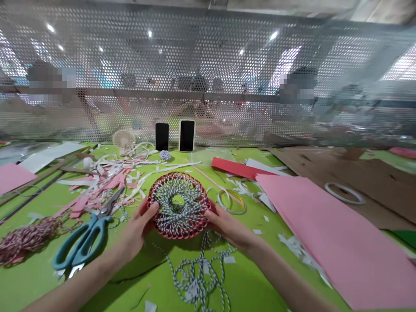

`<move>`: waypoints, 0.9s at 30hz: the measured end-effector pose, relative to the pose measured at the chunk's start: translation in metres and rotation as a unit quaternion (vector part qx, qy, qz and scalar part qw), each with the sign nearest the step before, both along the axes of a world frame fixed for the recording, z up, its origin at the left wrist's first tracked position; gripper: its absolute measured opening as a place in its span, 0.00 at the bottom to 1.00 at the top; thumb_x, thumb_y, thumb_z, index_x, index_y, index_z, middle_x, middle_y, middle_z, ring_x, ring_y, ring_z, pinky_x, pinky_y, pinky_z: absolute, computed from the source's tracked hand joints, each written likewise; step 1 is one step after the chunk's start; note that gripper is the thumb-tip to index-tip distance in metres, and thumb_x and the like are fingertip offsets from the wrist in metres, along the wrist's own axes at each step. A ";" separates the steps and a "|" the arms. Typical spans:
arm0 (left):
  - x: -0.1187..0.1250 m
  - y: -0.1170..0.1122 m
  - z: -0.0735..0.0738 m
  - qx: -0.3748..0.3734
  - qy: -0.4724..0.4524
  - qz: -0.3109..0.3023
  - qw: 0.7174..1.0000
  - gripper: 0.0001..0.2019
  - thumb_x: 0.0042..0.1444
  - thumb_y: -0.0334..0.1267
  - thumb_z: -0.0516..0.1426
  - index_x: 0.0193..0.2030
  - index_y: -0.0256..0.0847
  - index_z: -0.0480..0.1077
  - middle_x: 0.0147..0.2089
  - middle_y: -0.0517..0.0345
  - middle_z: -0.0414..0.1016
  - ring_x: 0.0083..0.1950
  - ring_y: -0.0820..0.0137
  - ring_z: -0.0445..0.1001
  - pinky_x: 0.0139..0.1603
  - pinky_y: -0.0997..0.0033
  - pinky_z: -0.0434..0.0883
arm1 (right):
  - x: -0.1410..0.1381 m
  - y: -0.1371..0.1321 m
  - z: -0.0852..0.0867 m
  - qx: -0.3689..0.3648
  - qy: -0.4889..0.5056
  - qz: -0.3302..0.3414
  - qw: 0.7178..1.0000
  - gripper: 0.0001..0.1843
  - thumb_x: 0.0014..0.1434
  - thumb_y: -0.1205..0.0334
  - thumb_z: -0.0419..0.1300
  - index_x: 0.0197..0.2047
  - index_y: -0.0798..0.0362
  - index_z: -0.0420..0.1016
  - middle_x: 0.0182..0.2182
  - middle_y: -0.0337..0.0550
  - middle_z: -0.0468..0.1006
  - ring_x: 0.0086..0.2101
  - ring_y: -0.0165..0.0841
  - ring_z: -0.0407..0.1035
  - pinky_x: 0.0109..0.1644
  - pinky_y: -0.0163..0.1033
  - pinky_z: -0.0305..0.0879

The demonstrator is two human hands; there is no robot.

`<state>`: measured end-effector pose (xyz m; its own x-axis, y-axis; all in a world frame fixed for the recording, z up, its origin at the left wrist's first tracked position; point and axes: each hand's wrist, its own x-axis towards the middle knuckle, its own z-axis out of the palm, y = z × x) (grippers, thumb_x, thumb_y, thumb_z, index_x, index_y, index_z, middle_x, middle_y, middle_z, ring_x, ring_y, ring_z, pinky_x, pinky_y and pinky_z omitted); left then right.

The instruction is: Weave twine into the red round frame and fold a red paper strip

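Observation:
Between my two hands is a round woven cord piece, with a red looped rim, grey-and-white twisted cord running inward, and a hole in its middle. My left hand grips its left edge, thumb on top. On the opposite edge my right hand holds it the same way; the fingers underneath are hidden on both sides. Loose grey-and-white cord trails from below it in tangled loops on the green table. Teal-handled scissors lie left of my left hand, blades pointing away.
Pink sheets, a red strip and brown cardboard cover the right. Tape rolls lie nearby. Paper scraps and a red-white cord bundle fill the left. Two phones and a small fan stand before a perforated screen.

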<state>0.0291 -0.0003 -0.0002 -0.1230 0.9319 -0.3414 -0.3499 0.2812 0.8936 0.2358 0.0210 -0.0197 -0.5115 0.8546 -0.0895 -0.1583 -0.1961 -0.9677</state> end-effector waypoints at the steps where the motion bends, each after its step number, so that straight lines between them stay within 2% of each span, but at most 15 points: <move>1: 0.000 0.001 0.000 0.002 -0.009 0.006 1.000 0.22 0.37 0.40 0.65 0.42 0.39 0.69 0.46 0.52 0.73 0.41 0.67 0.73 0.31 0.79 0.68 | 0.001 0.000 0.000 -0.018 0.013 0.005 1.000 0.28 0.51 0.52 0.58 0.54 0.50 0.59 0.51 0.48 0.69 0.47 0.38 0.66 0.54 0.46 0.60; 3: -0.001 0.001 -0.001 0.005 -0.013 0.011 1.000 0.23 0.37 0.40 0.65 0.42 0.39 0.68 0.48 0.53 0.72 0.43 0.67 0.72 0.30 0.79 0.68 | 0.001 0.000 0.000 -0.024 0.025 0.008 0.999 0.26 0.52 0.54 0.57 0.53 0.51 0.59 0.50 0.48 0.70 0.47 0.37 0.66 0.53 0.46 0.61; 8: -0.002 -0.001 -0.003 0.003 -0.005 -0.001 1.000 0.30 0.38 0.40 0.65 0.51 0.42 0.63 0.55 0.53 0.67 0.51 0.64 0.67 0.36 0.77 0.68 | 0.000 0.002 -0.006 0.021 -0.006 0.003 1.000 0.25 0.51 0.53 0.59 0.51 0.50 0.61 0.51 0.48 0.68 0.49 0.37 0.64 0.54 0.45 0.59; 14: -0.001 -0.002 -0.005 0.004 -0.008 -0.040 0.999 0.31 0.42 0.40 0.63 0.55 0.43 0.60 0.57 0.52 0.65 0.54 0.63 0.65 0.42 0.74 0.66 | -0.004 0.003 -0.008 0.034 -0.026 -0.038 0.998 0.22 0.49 0.51 0.60 0.46 0.49 0.65 0.49 0.45 0.70 0.49 0.37 0.63 0.56 0.45 0.56; 18: -0.001 -0.002 -0.007 -0.009 -0.006 -0.036 0.999 0.32 0.41 0.43 0.63 0.54 0.41 0.61 0.56 0.51 0.66 0.54 0.61 0.65 0.44 0.72 0.66 | -0.001 0.003 -0.005 -0.032 0.044 -0.034 0.998 0.21 0.47 0.53 0.62 0.46 0.48 0.67 0.47 0.43 0.72 0.47 0.37 0.65 0.54 0.44 0.58; 21: -0.001 -0.002 -0.006 -0.020 -0.011 -0.055 0.998 0.31 0.41 0.43 0.63 0.53 0.41 0.62 0.55 0.51 0.67 0.53 0.61 0.66 0.45 0.70 0.66 | 0.003 0.004 -0.002 -0.091 0.106 -0.027 0.990 0.19 0.45 0.52 0.63 0.41 0.49 0.71 0.42 0.43 0.75 0.44 0.36 0.67 0.50 0.43 0.60; 27: -0.003 -0.003 -0.001 -0.028 0.010 -0.047 0.998 0.28 0.40 0.41 0.64 0.50 0.42 0.64 0.54 0.54 0.68 0.54 0.65 0.64 0.48 0.73 0.63 | 0.004 0.005 -0.001 -0.143 0.136 -0.037 0.980 0.15 0.41 0.57 0.67 0.34 0.51 0.73 0.33 0.40 0.78 0.36 0.32 0.70 0.47 0.38 0.61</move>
